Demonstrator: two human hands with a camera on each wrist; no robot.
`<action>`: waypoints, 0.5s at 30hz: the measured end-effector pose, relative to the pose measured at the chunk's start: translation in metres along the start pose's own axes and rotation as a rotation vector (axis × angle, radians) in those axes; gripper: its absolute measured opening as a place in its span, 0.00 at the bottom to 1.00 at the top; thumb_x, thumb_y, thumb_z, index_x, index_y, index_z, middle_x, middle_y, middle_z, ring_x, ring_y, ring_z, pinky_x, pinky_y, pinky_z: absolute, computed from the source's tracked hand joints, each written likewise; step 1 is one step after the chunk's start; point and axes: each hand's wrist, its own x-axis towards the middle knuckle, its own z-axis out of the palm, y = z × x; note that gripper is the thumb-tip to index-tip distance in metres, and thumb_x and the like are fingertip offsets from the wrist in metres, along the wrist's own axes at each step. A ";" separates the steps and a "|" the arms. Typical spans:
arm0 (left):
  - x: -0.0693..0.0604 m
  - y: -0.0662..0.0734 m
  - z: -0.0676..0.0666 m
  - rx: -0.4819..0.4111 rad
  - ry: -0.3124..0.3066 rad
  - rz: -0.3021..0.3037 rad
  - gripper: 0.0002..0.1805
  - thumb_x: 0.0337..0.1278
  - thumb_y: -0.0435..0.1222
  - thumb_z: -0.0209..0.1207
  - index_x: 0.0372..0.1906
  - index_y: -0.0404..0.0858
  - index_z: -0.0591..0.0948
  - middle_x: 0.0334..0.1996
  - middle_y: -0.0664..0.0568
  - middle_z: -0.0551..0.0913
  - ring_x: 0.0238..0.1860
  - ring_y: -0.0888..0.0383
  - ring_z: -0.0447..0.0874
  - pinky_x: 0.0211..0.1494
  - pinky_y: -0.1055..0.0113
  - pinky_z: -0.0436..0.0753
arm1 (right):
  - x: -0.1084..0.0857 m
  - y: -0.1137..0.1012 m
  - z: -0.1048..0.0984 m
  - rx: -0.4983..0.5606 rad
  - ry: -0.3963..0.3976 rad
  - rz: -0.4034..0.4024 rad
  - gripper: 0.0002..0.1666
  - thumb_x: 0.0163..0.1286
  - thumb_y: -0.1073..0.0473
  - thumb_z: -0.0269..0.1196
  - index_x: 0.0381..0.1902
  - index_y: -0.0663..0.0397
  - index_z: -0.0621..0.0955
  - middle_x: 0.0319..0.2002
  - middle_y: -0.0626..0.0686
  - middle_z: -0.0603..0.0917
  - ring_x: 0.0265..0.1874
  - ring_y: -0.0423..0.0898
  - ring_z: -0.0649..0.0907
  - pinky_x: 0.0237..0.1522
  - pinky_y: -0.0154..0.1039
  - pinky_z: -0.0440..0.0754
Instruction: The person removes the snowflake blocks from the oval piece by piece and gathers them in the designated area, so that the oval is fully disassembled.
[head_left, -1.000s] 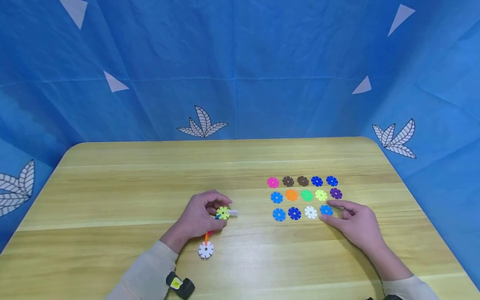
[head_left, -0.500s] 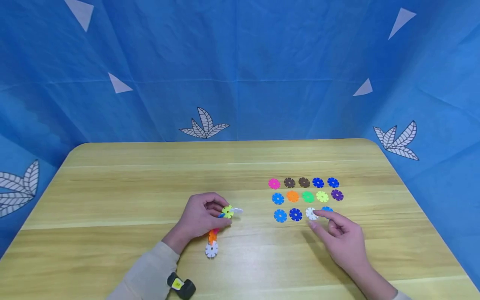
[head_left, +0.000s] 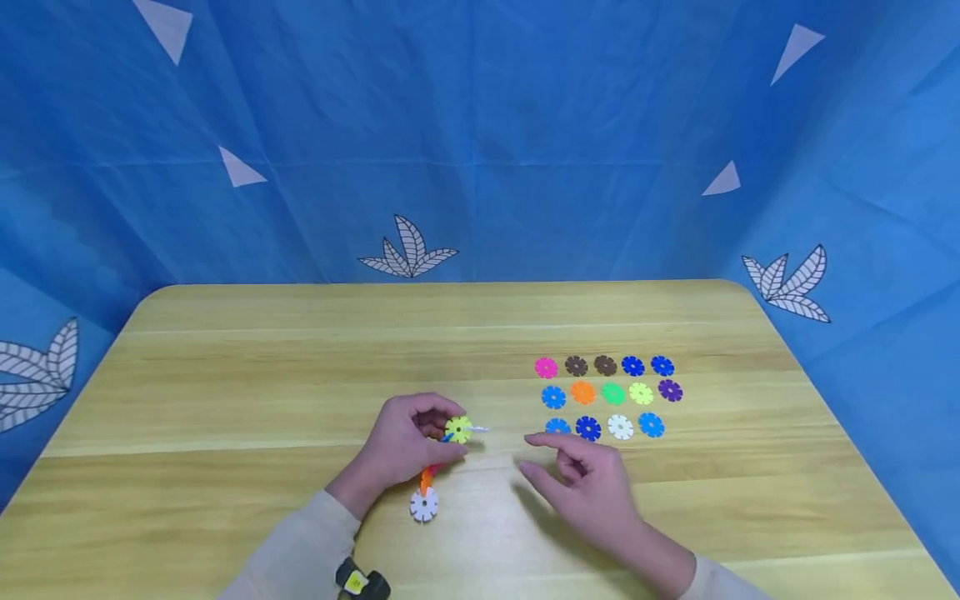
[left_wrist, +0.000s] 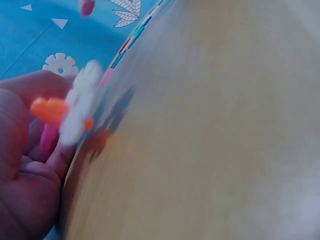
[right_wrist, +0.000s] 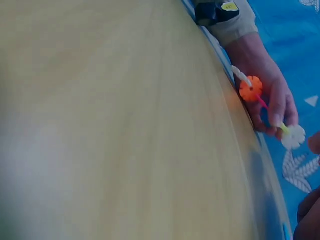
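A chain of notched discs (head_left: 458, 430) is gripped by the left hand (head_left: 405, 437), between thumb and fingers, over the middle of the wooden surface (head_left: 262, 375), well apart from its left and right edges. At the chain's tip nearest the right edge, a white tip disc (head_left: 478, 429) is seen almost edge-on, joined to a yellow link (head_left: 458, 430). Blue, pink and orange links are partly covered by the hand, and the other end is formed by a white end disc (head_left: 423, 505).

The right hand (head_left: 596, 492) is released: its thumb and forefinger are held apart, pointed towards the chain but not touching it, and its other fingers are folded.

Loose discs (head_left: 612, 394) are laid flat in three rows between the middle and the right edge. The far row is made up of pink, brown and dark blue pieces. In the near row, a light blue disc (head_left: 557, 426) is partly hidden behind the right forefinger. The far edge is backed by a patterned blue cloth (head_left: 472, 125); a black device (head_left: 363, 581) is worn over the left sleeve (head_left: 300, 546).
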 end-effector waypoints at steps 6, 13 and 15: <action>-0.002 -0.001 0.008 -0.002 -0.038 0.022 0.20 0.38 0.28 0.79 0.42 0.36 0.88 0.30 0.50 0.81 0.32 0.54 0.78 0.38 0.66 0.81 | 0.008 0.004 0.027 0.003 -0.002 0.008 0.18 0.52 0.70 0.76 0.42 0.58 0.87 0.12 0.39 0.65 0.13 0.32 0.63 0.16 0.32 0.70; -0.003 -0.001 0.008 0.021 -0.076 0.040 0.19 0.38 0.28 0.78 0.41 0.37 0.88 0.30 0.51 0.82 0.31 0.55 0.79 0.37 0.66 0.82 | 0.014 0.001 0.041 -0.012 0.018 0.009 0.15 0.50 0.71 0.77 0.37 0.57 0.88 0.10 0.40 0.64 0.13 0.31 0.61 0.19 0.33 0.74; -0.003 0.000 0.007 0.022 -0.085 0.041 0.18 0.38 0.29 0.78 0.41 0.38 0.88 0.30 0.52 0.82 0.31 0.54 0.80 0.37 0.66 0.82 | 0.016 -0.004 0.043 -0.003 0.020 0.008 0.13 0.49 0.73 0.77 0.34 0.59 0.88 0.10 0.41 0.64 0.13 0.31 0.61 0.19 0.33 0.75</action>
